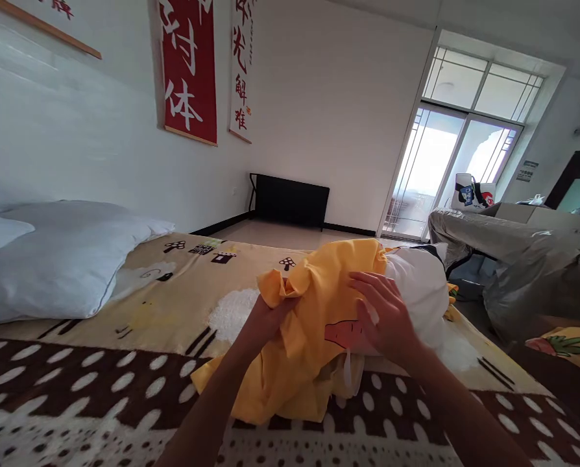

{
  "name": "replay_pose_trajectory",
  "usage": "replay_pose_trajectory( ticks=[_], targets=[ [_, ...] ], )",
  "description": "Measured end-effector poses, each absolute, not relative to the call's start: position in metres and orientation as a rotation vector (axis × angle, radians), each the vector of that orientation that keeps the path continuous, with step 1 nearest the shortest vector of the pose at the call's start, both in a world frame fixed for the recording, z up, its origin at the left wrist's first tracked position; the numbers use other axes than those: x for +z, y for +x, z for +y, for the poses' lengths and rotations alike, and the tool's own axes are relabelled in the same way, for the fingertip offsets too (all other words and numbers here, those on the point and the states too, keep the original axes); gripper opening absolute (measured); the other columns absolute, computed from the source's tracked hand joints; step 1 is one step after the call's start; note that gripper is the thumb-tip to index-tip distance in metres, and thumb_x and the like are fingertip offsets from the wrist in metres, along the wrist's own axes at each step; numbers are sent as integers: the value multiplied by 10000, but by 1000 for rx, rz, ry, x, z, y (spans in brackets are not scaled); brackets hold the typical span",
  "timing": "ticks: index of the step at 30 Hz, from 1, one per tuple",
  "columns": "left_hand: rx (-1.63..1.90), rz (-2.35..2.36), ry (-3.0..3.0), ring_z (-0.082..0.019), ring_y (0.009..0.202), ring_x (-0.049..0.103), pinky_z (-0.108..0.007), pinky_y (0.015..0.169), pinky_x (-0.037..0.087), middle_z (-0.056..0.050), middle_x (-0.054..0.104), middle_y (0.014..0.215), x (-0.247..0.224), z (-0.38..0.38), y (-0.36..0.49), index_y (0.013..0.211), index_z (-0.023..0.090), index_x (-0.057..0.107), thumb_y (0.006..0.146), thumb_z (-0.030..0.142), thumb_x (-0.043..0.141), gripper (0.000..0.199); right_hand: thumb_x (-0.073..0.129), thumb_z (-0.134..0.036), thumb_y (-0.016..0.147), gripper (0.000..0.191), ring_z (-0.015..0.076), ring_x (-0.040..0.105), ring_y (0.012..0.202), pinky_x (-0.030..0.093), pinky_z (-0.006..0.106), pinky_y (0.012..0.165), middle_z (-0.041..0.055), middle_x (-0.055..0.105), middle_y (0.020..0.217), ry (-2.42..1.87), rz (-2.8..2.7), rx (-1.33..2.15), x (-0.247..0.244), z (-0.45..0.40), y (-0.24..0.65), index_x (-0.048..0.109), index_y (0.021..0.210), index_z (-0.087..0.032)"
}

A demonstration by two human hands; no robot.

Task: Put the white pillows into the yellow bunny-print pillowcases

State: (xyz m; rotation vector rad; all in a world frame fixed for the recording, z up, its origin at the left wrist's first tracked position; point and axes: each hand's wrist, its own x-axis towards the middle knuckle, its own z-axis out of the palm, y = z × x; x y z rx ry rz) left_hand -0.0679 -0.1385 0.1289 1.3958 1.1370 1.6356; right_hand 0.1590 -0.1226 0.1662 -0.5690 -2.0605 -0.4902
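A yellow cloth cover (319, 305) with a carrot print lies bunched on the patterned blanket (187, 266). At its right end, a white pillow (419, 285) sits partly inside it. My left hand (270, 311) is closed round a gathered fold at the cover's left side. Over the right part of the cover rests my right hand (385, 314), its fingers bent and somewhat apart on the cloth, near the white pillow. A white strip hangs below that hand. What lies under the right palm is hidden.
Another white pillow (76, 253) lies at the left by the wall. Beyond the bed a black panel (290, 201) leans against the wall. At the right are plastic-covered furniture (504, 233) and more yellow printed cloth (572, 347). Scrolls hang on the wall.
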Motion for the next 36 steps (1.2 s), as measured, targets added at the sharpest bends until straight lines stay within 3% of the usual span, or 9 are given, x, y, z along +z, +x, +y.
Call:
replay_pose_trajectory(
  ticks=[5, 8, 11, 17, 22, 27, 30, 33, 36],
  targets=[
    [1589, 1152, 1511, -271, 940, 608, -324, 792, 499, -60, 678, 946, 134, -152, -66, 948, 175, 634, 703, 542, 642, 441, 432, -203, 886, 456, 219, 397, 1280, 266, 416, 1021, 86, 498, 1352, -447, -2299, -302, 200, -112, 117, 399, 1341, -230],
    [1655, 1235, 1438, -234, 822, 612, -294, 695, 497, -41, 663, 824, 134, -155, -71, 896, 165, 630, 712, 587, 610, 461, 511, -288, 885, 272, 194, 558, 1043, 297, 391, 964, 59, 649, 1091, -425, -2351, -128, 206, -88, 105, 544, 1145, -215],
    [1766, 1256, 1280, -211, 732, 604, -275, 620, 478, -21, 639, 723, 138, -160, -79, 924, 163, 625, 697, 586, 632, 480, 539, -289, 872, 101, 147, 574, 792, 328, 347, 889, 2, 661, 834, -439, -2277, 15, 203, -75, 100, 590, 883, -202],
    [1635, 755, 1181, -290, 812, 632, -367, 687, 517, -110, 681, 873, 155, -178, -94, 1023, 155, 655, 612, 811, 457, 799, 504, -304, 872, 142, 153, 528, 770, 370, 296, 786, -14, 618, 751, -495, -2090, 240, 195, -81, 98, 594, 813, -212],
    [1728, 684, 1015, -180, 597, 597, -265, 546, 467, -28, 666, 692, 141, -154, -107, 1001, 183, 648, 684, 424, 594, 402, 497, -309, 862, 162, 155, 516, 755, 371, 305, 781, -11, 607, 738, -491, -2003, 245, 192, -85, 93, 588, 776, -207],
    [1491, 776, 1280, -174, 711, 620, -231, 611, 468, -37, 700, 841, 117, -133, -115, 964, 188, 661, 545, 200, 780, 436, 469, -278, 865, 158, 161, 522, 769, 365, 327, 812, -2, 608, 753, -492, -1914, 186, 186, -87, 88, 578, 772, -209],
    [1464, 742, 1399, -270, 866, 635, -301, 694, 509, -81, 704, 959, 115, -146, -116, 943, 190, 691, 478, 315, 832, 502, 459, -277, 870, 163, 164, 520, 774, 358, 329, 810, 3, 606, 759, -506, -1848, 154, 182, -88, 82, 564, 766, -211],
    [1549, 739, 1318, -327, 920, 631, -375, 705, 528, -109, 708, 949, 123, -159, -113, 823, 181, 715, 605, 563, 689, 440, 471, -262, 868, 131, 162, 515, 779, 340, 333, 821, -1, 596, 767, -502, -1810, 93, 178, -89, 76, 543, 770, -212],
    [1666, 743, 1194, -343, 971, 620, -425, 758, 525, -106, 698, 1003, 133, -158, -107, 717, 182, 692, 659, 589, 573, 428, 466, -241, 876, 127, 157, 512, 785, 325, 338, 833, -2, 591, 782, -484, -1803, 26, 174, -90, 73, 524, 767, -212]
  ],
)
